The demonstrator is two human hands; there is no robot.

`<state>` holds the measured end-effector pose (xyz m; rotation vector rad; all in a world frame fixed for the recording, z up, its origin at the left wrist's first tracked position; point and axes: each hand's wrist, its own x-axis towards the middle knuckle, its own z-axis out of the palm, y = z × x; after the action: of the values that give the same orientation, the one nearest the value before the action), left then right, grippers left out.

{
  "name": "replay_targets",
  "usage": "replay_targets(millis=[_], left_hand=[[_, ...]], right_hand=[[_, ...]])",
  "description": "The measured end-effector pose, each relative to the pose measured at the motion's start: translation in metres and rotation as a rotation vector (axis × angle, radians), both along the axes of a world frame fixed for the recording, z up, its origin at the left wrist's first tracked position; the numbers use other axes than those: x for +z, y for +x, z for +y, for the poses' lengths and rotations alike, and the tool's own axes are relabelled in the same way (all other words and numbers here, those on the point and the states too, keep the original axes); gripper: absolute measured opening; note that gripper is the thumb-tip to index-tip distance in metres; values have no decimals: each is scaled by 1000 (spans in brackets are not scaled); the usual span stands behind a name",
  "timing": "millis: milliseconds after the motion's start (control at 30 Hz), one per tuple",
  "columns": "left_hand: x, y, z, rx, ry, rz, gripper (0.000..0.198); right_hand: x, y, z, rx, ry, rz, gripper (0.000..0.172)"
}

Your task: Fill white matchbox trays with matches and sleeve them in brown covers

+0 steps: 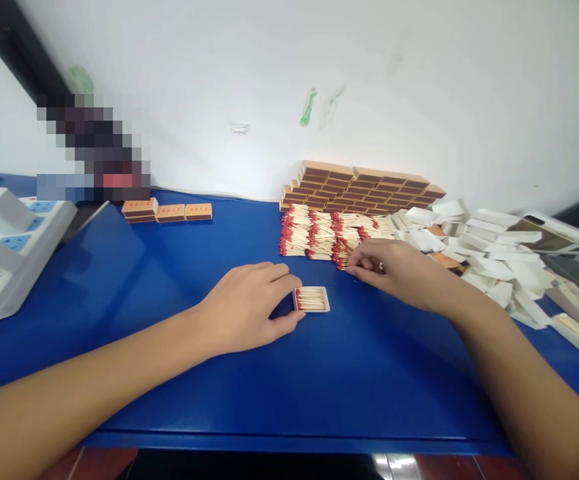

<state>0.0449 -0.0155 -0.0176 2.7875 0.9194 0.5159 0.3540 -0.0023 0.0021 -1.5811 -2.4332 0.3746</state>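
Observation:
My left hand (249, 307) grips the left end of a small white matchbox tray (325, 300) between thumb and forefinger. Red-headed matches (311, 299) lie side by side in this tray, heads to the left. At the front edge of the match pile (322, 237), my right hand (389, 270) has its thumb and fingertips pinched together on matches. How many it holds is hidden by the fingers. The pile is spread in several rows behind both hands.
Filled matchboxes (359, 190) are stacked against the wall. White empty trays (499, 253) are heaped at the right, beside a tray with matches (578, 332). Several orange matchboxes (170, 212) sit at the back left. A white plastic device (14, 253) stands on the blue table (289, 393).

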Motion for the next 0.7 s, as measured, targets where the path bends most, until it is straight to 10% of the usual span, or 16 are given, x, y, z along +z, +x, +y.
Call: replay_targets(millis=[700], left_hand=[[0, 0, -1, 3, 0, 6, 28]], right_hand=[[5, -9, -8, 6, -42, 35, 28]])
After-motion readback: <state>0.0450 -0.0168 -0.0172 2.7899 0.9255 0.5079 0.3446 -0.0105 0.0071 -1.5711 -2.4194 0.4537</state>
